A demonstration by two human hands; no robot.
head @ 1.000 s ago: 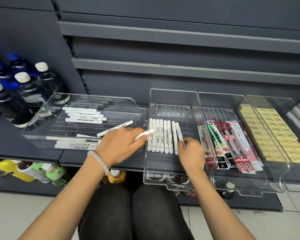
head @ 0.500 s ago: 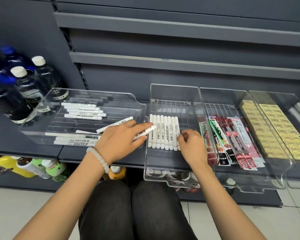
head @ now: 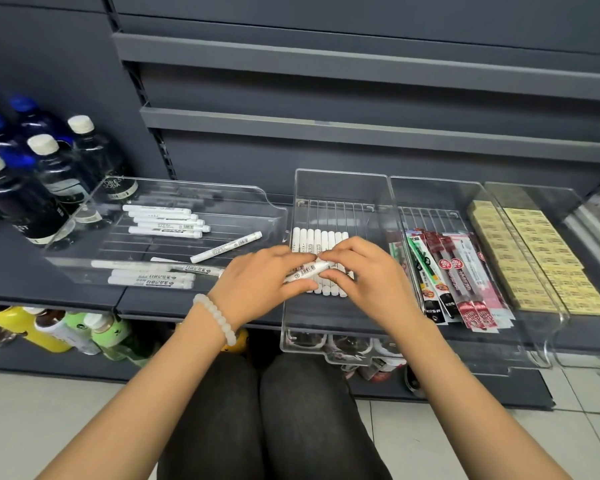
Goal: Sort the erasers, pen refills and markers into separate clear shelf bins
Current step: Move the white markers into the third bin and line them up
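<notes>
My left hand (head: 260, 275) and my right hand (head: 364, 271) both hold one white marker (head: 305, 271), tilted across a row of several white markers (head: 317, 240) in the middle clear bin (head: 340, 183). More white markers (head: 163, 220) lie loose in the wide clear bin (head: 187, 188) at the left, one of them slanted (head: 226, 251). Packaged pen refills (head: 454, 271) fill the bin to the right of the middle one. Yellow erasers (head: 520, 251) lie in rows in the far right bin (head: 534, 192).
Dark bottles (head: 42, 181) with white and blue caps stand on the grey shelf at the left. Coloured bottles (head: 59, 330) lie on the lower shelf. Empty grey shelf rails (head: 361, 67) run above. My knees (head: 264, 410) are below the shelf edge.
My left hand has carried the marker rightwards from the left bin's edge over the middle bin. My right hand has lifted off the row's right end and taken hold of that marker's tip.
</notes>
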